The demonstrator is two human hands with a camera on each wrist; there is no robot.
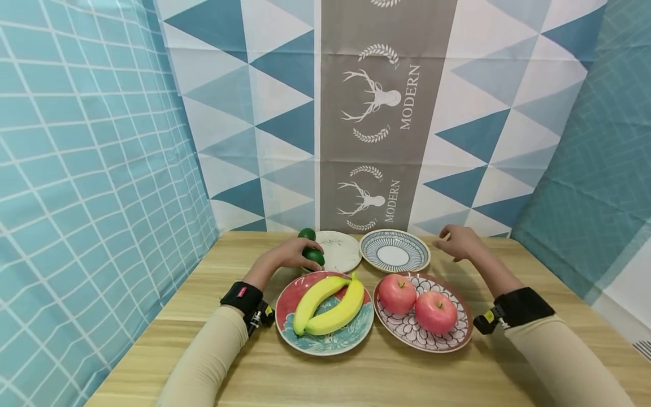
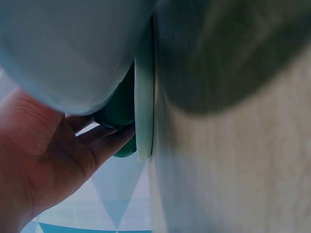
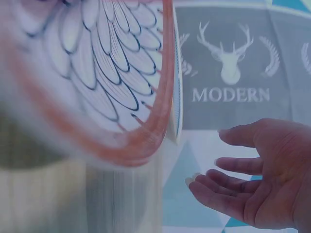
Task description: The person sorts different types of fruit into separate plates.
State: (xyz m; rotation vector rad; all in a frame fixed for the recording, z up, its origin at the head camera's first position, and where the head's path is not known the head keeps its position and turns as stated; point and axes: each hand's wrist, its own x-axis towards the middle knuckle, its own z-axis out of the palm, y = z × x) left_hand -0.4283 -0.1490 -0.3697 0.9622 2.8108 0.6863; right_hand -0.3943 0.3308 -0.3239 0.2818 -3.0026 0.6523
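Note:
My left hand (image 1: 294, 252) is at the left edge of a white plate (image 1: 342, 252). Its thumb and fingers pinch a smooth dark green fruit (image 1: 313, 257), whose exact kind I cannot tell. Just behind it shows a second green fruit (image 1: 307, 233). In the left wrist view, fingers curl round the green fruit (image 2: 119, 109) beside the plate's rim (image 2: 144, 102). My right hand (image 1: 460, 243) hovers to the right of a blue-striped plate (image 1: 425, 257), holding nothing. In the right wrist view, the right hand (image 3: 252, 179) has loosely bent, spread fingers.
Nearer stands a red and teal plate (image 1: 351, 345) bearing two bananas (image 1: 333, 305). To its right, a brown-rimmed petal-patterned plate (image 1: 407, 333) bears two red apples (image 1: 417, 305). All rest on a wooden table (image 1: 386, 379), with a patterned cloth (image 1: 285, 141) behind.

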